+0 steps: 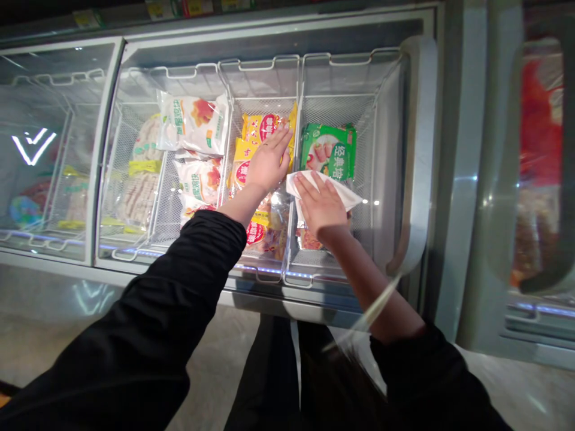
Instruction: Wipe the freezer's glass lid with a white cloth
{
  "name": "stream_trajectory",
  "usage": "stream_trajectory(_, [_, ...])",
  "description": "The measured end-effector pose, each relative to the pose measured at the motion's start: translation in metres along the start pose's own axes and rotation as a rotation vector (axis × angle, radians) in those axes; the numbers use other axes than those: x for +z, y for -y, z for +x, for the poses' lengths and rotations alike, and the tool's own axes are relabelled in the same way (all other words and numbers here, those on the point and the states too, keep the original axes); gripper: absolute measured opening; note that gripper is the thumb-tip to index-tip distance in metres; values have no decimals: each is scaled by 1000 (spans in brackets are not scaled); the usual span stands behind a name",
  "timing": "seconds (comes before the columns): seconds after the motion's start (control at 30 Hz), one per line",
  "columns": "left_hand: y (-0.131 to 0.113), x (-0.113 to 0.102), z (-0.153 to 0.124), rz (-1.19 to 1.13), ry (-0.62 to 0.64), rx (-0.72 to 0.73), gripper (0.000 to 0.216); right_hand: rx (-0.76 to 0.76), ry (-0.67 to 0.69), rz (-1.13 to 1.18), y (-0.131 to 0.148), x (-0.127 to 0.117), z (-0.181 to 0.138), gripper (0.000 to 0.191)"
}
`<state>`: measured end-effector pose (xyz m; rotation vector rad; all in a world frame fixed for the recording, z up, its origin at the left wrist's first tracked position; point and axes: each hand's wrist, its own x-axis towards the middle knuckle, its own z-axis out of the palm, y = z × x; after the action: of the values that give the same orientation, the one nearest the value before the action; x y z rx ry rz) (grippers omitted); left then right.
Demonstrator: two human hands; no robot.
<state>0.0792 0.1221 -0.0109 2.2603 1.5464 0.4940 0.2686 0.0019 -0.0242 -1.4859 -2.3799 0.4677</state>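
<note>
Over the middle of a chest freezer's glass lid (377, 155), my left hand (271, 160) lies with its fingers stretched out and holds nothing. Yellow food bags (251, 143) show through the glass beneath it. My right hand (324, 206) presses a white cloth (348, 190) flat onto the glass, fingers spread over it. The cloth's pointed corner sticks out to the right of the hand. Just beyond the cloth, under the lid, is a green food package (330, 149). The cloth and hand partly hide the packs below.
White wire baskets (299, 84) divide the freezer. White food bags (193, 123) and clear packs with yellow bands (144, 166) lie to the left. A thick grey handle (415, 161) runs along the lid's right side. Another freezer (483, 239) stands at the right.
</note>
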Motion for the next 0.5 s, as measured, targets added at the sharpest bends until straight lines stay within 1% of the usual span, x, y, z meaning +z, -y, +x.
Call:
stream_trajectory(0.07, [0,0,0,5,1,-1,60,-99,86,-1,3,-6,-8,70])
stream_trajectory(0.13, [0,0,0,17,-2,3,61,-179,141,-4,0,-16,-24,65])
stream_trajectory(0.23, [0,1,0,33,-10,19,62,-206,140,-17,-12,-30,-48,60])
stream_trajectory(0.3, [0,1,-1,37,-16,27,63,-154,91,-37,-18,-32,-54,60])
stream_trajectory(0.37, [-1,1,-1,42,-22,32,63,-44,8,-58,-18,-26,-49,61])
stream_trajectory(0.43, [-2,1,-1,49,-22,34,62,84,-69,-70,-9,-15,-35,62])
stream_trajectory(0.5, [-3,1,-1,57,-23,34,61,155,-88,-69,7,-3,-20,63])
